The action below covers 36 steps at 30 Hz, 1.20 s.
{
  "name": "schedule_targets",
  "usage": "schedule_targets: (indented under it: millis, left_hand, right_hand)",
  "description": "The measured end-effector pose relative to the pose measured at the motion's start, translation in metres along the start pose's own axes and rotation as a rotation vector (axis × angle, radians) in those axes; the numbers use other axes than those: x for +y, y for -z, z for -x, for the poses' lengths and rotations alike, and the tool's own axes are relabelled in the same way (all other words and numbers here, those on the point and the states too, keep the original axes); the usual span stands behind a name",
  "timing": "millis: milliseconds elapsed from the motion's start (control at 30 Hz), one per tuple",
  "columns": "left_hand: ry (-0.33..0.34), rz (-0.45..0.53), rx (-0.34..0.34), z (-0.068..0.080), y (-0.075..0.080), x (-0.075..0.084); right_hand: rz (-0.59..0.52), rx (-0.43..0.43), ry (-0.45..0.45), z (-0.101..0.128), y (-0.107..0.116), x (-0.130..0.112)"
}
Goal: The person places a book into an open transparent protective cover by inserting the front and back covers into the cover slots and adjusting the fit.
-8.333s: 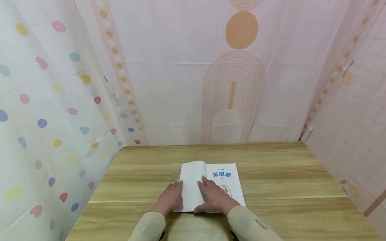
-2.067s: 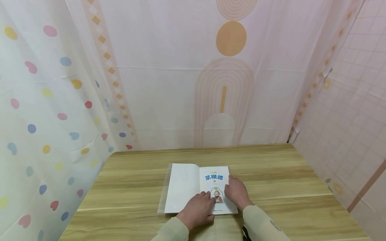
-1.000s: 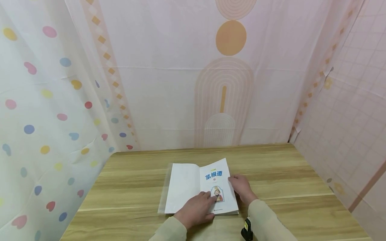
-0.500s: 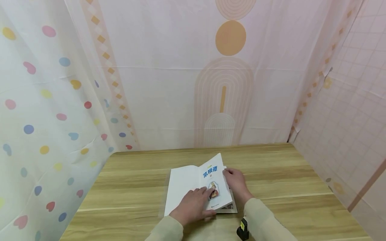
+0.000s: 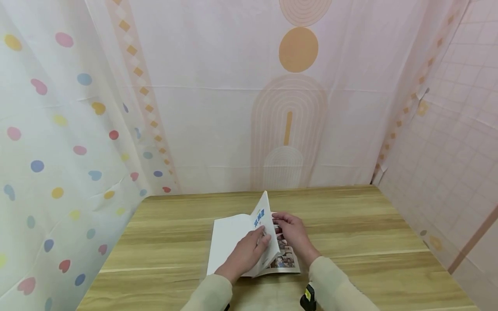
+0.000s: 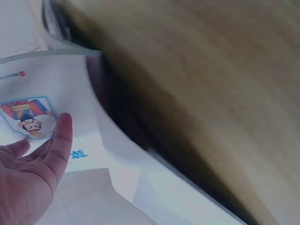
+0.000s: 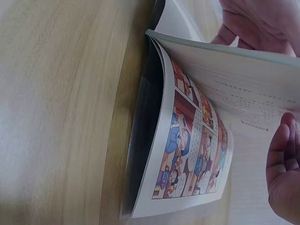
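A book (image 5: 225,242) lies opened on the table, its left side a blank white page. A thick group of pages (image 7: 243,77) stands raised near the spine, with blue title lettering and a cartoon figure (image 6: 30,117) on its left face. My left hand (image 5: 245,255) lies against that title face, fingers fairly straight. Behind the raised pages, my right hand (image 5: 293,235) touches their back with its fingertips near the outer edge. Under it shows a coloured comic page (image 7: 192,154) on the book's right side.
The wood-grain table (image 5: 369,242) extends around the book on all sides. A patterned curtain (image 5: 218,129) hangs along its back edge, with more cloth at left and right. A black device (image 5: 308,298) is on the right wrist.
The right hand has lifted a group of pages from the right and swung it leftward until nearly upright, uncovering a comic page. The left hand has shifted slightly left with its fingers raised.
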<state>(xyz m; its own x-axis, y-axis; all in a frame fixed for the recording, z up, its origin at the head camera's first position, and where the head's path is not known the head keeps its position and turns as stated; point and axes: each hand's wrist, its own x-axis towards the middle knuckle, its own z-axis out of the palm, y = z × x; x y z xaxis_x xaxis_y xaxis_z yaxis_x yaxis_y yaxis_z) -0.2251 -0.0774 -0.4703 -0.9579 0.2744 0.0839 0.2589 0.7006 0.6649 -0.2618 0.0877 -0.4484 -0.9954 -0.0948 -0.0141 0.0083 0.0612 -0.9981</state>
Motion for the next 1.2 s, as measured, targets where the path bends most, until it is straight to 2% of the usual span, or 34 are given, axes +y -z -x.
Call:
schedule_targets:
  millis: [167,400,567,700,1000,1200]
  left_hand:
    - [0.038,0.112,0.033,-0.005,0.007,0.001]
    - [0.126,0.342,0.033,-0.008,0.015,0.004]
    - [0.169,0.419,0.073,-0.009,0.023,0.006]
    - [0.162,0.375,0.139,-0.008,0.028,0.005]
    - [0.177,0.366,0.194,-0.003,0.041,-0.007]
    - [0.187,0.381,0.208,0.000,0.044,-0.014]
  right_hand:
    - [-0.026,-0.118,0.036,0.003,-0.003,-0.004]
    - [-0.008,-0.273,0.050,0.003,-0.004,-0.003]
    - [0.011,-0.312,0.052,0.003,-0.004,-0.002]
    - [0.061,-0.233,0.083,0.003,-0.004,0.001]
    - [0.268,0.101,0.103,0.000,0.013,0.007]
    - [0.331,0.193,0.087,-0.004,0.024,0.015]
